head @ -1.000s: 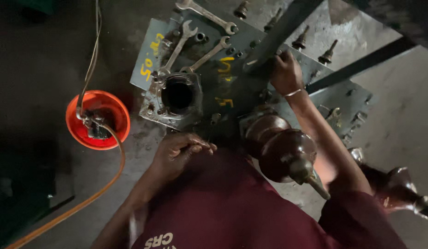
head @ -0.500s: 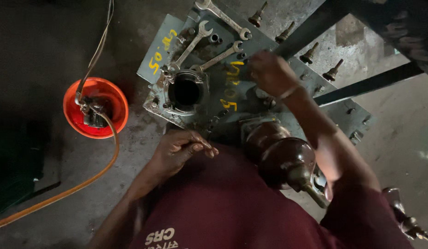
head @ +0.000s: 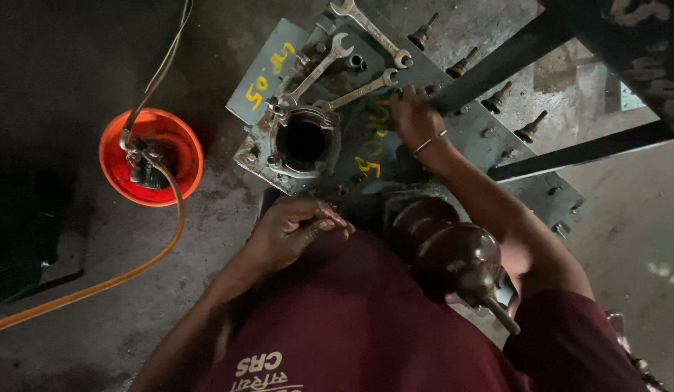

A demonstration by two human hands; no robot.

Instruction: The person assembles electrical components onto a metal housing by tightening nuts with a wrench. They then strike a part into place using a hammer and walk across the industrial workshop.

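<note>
The right hand (head: pixel 413 116) rests fingers-down on the grey-blue steel cover plate (head: pixel 366 145) beside the loose steel open-end spanners (head: pixel 358 91); whether its grip holds anything, I cannot tell. The left hand (head: pixel 297 229) is loosely curled, holding nothing. A nudged spanner may slide into the round flanged opening (head: pixel 304 141).

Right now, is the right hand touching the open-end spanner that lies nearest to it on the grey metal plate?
Cannot tell. In the head view the right hand sits just beside the spanner head, but its fingers cover that spot, so neither contact nor gap shows plainly.
</note>
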